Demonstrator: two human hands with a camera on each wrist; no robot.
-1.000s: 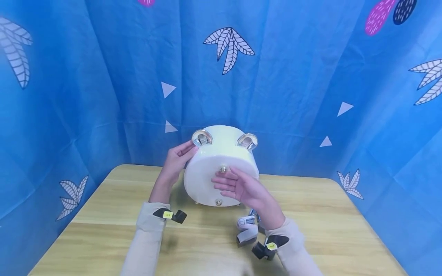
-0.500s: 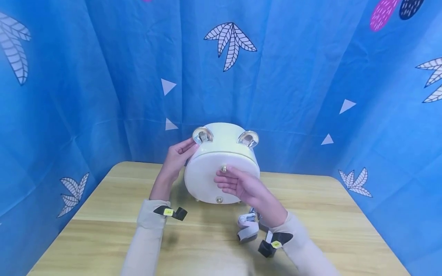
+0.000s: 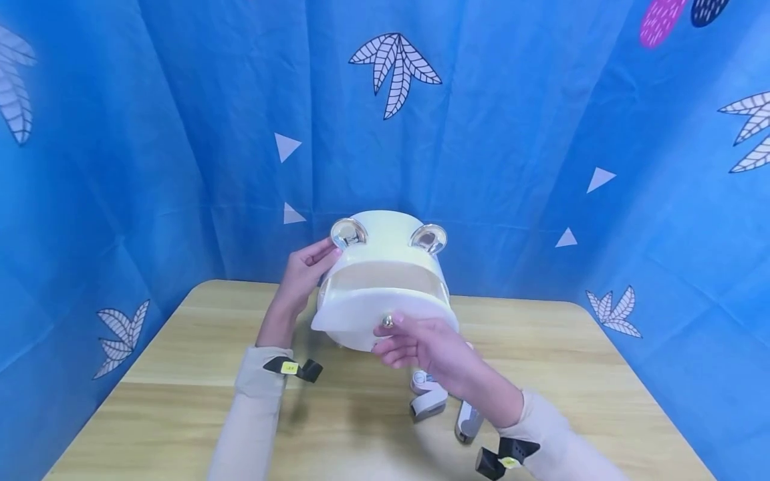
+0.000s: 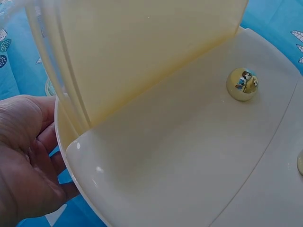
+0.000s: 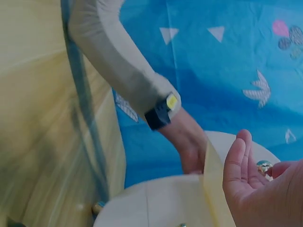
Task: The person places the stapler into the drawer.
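A round cream plastic box with two shiny ear-shaped knobs (image 3: 385,267) stands on the wooden worktop (image 3: 180,374); the left hand (image 3: 303,270) holds its side; the right hand (image 3: 415,341) pinches a small gold knob (image 3: 388,321), front panel tilted open.

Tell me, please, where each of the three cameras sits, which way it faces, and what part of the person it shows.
Head: worn on the head, looks forward and down at the table; shows both forearms, left hand on the white box, right hand pinching the knob of its drawer.
Left wrist: sits beside the box, faces the drawer front closely; shows the left hand.
Right wrist: looks across the box; shows the right hand and the left sleeve.
Shared: all see the box; the wrist views both show a gold knob.
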